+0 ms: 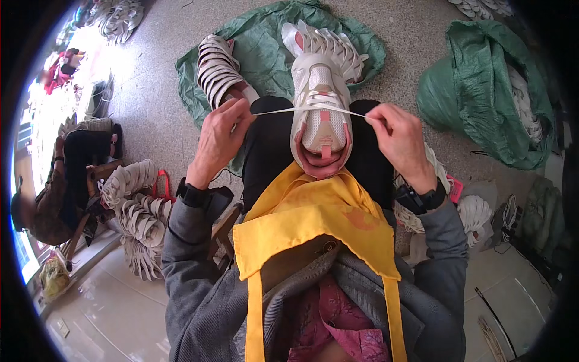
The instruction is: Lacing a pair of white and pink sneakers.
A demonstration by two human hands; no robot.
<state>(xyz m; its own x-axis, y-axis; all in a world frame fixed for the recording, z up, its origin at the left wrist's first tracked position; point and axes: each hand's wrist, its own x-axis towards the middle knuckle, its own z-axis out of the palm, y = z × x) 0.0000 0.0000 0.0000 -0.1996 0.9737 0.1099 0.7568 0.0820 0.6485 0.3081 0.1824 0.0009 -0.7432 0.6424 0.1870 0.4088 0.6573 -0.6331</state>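
Observation:
A white and pink shoe upper [321, 130] rests between my knees, its heel opening toward me. Across it runs a white shoelace [277, 111], pulled out to both sides. My left hand [222, 136] pinches one end to the left of the shoe upper. On the other side my right hand [398, 136] grips the opposite end between thumb and fingers. Both hands are closed and about level with each other. The lace crosses over the tongue, and the lower eyelets appear threaded.
Stacked shoe uppers [217, 69] lie on a green sack [259, 36] ahead of me. Another green sack [464, 90] holding uppers stands at the right. More piled uppers [142, 217] sit at the left, near another seated person [57, 187]. A yellow apron [313, 223] covers my lap.

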